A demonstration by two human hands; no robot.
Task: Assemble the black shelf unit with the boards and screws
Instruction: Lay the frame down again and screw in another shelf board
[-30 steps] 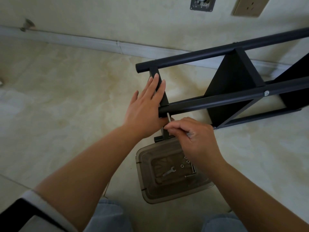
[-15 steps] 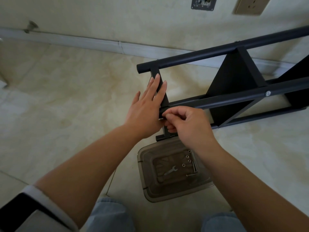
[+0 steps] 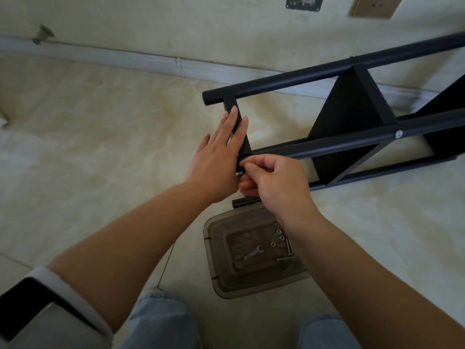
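Head view: the black shelf unit (image 3: 352, 117) lies on its side on the floor (image 3: 100, 147). The left hand (image 3: 216, 159) rests flat with straight fingers (image 3: 232, 122) against the short crossbar (image 3: 242, 137) at the frame's end. Just beside it, the right hand (image 3: 274, 180) has its fingers curled, pinching something small at the joint where the crossbar meets the long tube (image 3: 352, 142); what it holds cannot be told. Below the right-hand fingers, a brown plastic tray (image 3: 214, 260) holds a wrench (image 3: 254, 253), nuts (image 3: 278, 238) and screws (image 3: 289, 246).

A wall socket (image 3: 374, 6) and metal plate (image 3: 303, 2) sit above the baseboard (image 3: 141, 62).
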